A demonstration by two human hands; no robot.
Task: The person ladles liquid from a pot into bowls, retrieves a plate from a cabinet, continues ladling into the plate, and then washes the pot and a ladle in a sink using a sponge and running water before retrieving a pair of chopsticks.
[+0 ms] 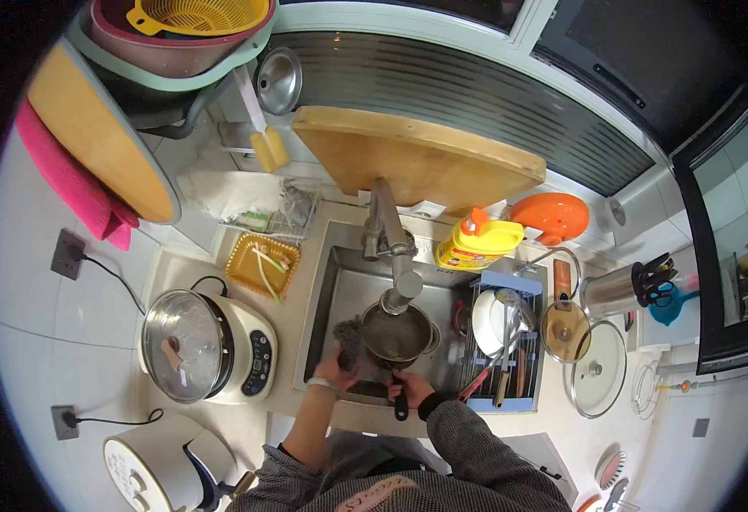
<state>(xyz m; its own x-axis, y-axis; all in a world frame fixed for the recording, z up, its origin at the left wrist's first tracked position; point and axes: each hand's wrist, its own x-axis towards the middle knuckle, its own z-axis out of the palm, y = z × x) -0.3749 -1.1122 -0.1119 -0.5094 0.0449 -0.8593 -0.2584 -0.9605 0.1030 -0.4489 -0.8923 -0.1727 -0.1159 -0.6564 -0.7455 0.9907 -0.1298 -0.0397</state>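
A small saucepan [398, 336] is in the stainless steel sink [425, 246], below the faucet [403, 272]. Its black handle [401, 404] points towards me, and my right hand [415, 388] is closed around it. Left of the pan, my left hand [334, 371] has a dark grey scrubber [349, 336] between thumb and fingers, blurred and partly hidden. The pan's inside looks brownish; whether it holds water I cannot tell.
At the right of the sink, a drying rack [508, 276] holds a white bowl [489, 323] and utensils. A yellow detergent bottle [479, 243] stands behind. Left are a golden tray [239, 272] with scallions and an electric cooker [255, 326]. Glass lids [609, 377] lie right.
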